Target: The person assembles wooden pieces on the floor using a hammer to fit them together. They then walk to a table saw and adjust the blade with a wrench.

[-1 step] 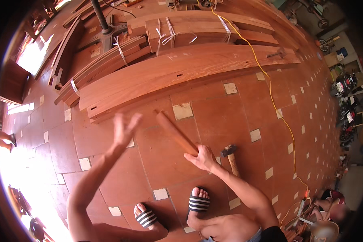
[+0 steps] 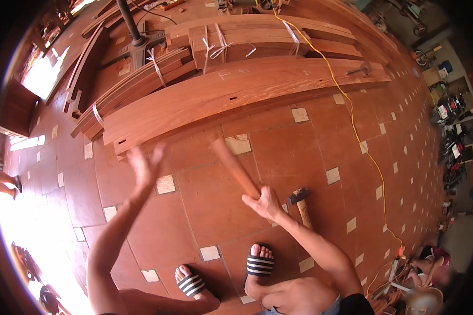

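My right hand [image 2: 267, 203] is closed around the lower end of a reddish wooden piece [image 2: 237, 169], narrow and straight, whose far end is smeared by motion. It is held above the tiled floor and tilts up and to the left. My left hand [image 2: 145, 167] is empty, its blurred fingers apart, close to the near left end of a long wooden plank [image 2: 184, 100]; whether it touches the plank I cannot tell. Just right of my right hand, a hammer [image 2: 300, 202] with a dark head and pale wooden handle rests on the floor, partly behind my forearm.
Behind the plank lie tied bundles of boards [image 2: 247, 38] and a dark metal post [image 2: 130, 23]. A second hammer [image 2: 360, 70] lies on the plank's right end. A yellow cord [image 2: 355, 126] runs down the right side. Another person [image 2: 431, 265] is at lower right.
My left hand has moved a little to the left, away from the wooden piece. The piece's far end has swung slightly right and up in my right hand.
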